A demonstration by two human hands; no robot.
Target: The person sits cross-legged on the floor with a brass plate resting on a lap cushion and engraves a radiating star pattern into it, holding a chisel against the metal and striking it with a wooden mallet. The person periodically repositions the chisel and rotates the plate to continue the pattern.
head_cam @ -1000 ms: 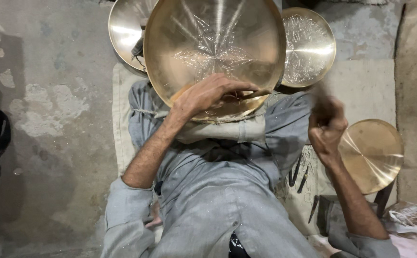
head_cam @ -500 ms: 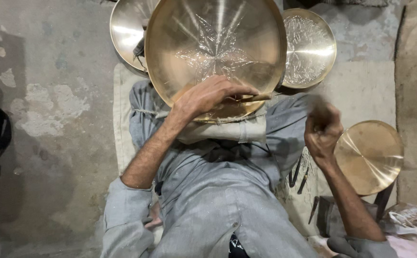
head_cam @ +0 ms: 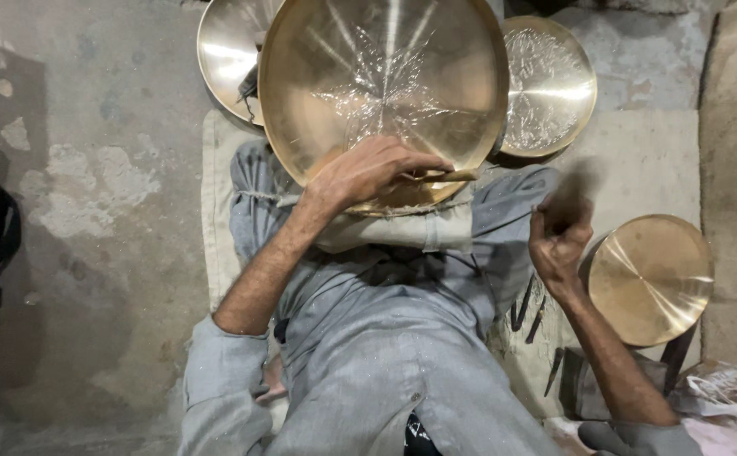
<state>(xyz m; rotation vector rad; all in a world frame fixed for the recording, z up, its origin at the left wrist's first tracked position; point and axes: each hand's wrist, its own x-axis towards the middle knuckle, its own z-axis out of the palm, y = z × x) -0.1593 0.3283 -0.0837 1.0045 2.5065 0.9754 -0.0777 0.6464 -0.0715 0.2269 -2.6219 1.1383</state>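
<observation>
A large engraved brass plate [head_cam: 385, 84] leans tilted against my crossed legs. My left hand [head_cam: 372, 173] rests on its lower rim, fingers closed on a thin metal punch [head_cam: 448, 176] laid against the plate. My right hand [head_cam: 558, 241] is a closed fist to the right of the plate, apart from it. It grips a dark tool [head_cam: 573, 190] that is blurred by motion; I cannot make out its head.
Two more brass plates stand behind the big one, one at the left [head_cam: 225, 51], one at the right [head_cam: 550, 80]. A smaller brass plate [head_cam: 651, 279] lies by my right wrist. Several dark chisels [head_cam: 524, 308] lie on the cloth mat [head_cam: 639, 160]. A plastic bag [head_cam: 723, 393] sits at the lower right.
My right fist has dropped slightly down and to the left with the dark tool. My left hand and the big plate have stayed put.
</observation>
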